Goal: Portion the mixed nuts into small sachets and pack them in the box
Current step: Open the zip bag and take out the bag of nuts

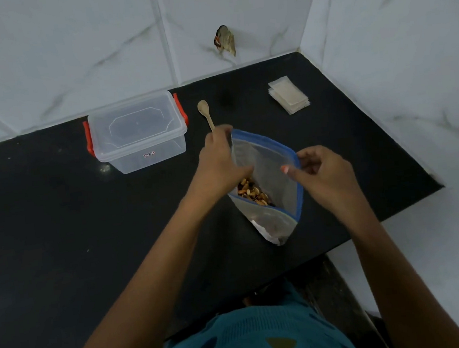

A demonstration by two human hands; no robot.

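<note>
A clear zip bag (268,167) with a blue seal strip stands open on the black counter, mixed nuts (253,193) showing at its bottom. My left hand (221,160) grips the bag's left rim. My right hand (321,171) pinches the right rim, spreading the mouth. A clear plastic box (137,132) with red clips and its lid on sits to the left. A wooden spoon (206,114) lies just behind my left hand. A stack of small empty sachets (288,95) lies at the back right.
The black counter (57,220) ends at white marble-look tiled walls behind and on the right, and its right front edge drops off near the bag. A hole with debris (224,41) marks the back wall.
</note>
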